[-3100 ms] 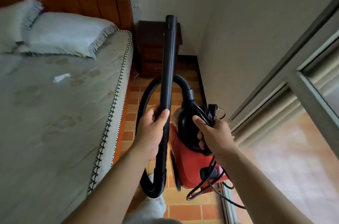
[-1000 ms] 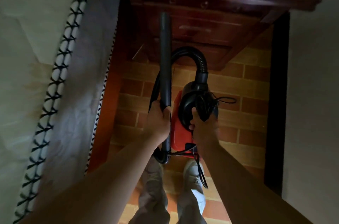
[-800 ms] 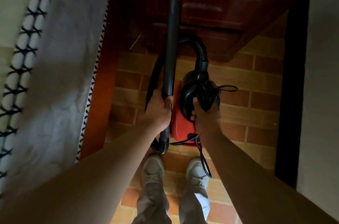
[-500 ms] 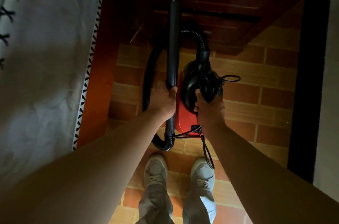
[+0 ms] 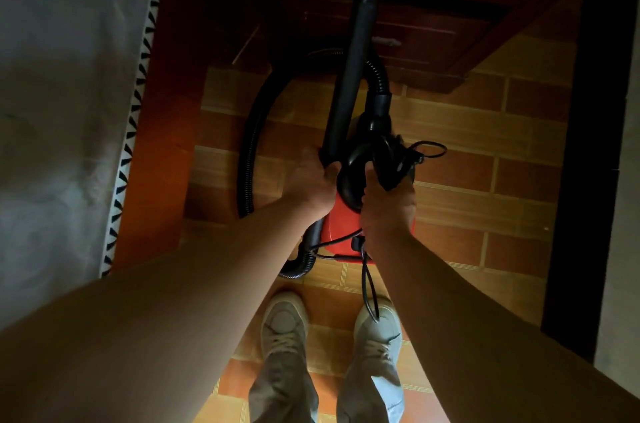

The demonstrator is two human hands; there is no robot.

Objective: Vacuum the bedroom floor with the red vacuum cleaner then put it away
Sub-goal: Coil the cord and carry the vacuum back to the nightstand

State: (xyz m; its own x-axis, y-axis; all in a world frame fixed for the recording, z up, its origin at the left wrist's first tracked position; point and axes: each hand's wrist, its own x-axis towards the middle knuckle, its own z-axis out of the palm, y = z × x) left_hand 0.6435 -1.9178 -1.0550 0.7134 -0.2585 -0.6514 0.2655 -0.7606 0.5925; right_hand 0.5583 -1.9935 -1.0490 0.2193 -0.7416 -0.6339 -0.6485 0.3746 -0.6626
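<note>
Both hands are busy: your left hand grips the black wand, your right hand clutches the handle of the red vacuum cleaner, centre frame, before the wooden nightstand. Looks like putting-away; next, set it down steadily.

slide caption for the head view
Left hand grips the black wand, right hand holds the red vacuum cleaner before a wooden nightstand.

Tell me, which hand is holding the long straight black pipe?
The left hand grips the straight pipe. The right hand instead holds the red vacuum by its black top, along with the bundled cord.
</note>
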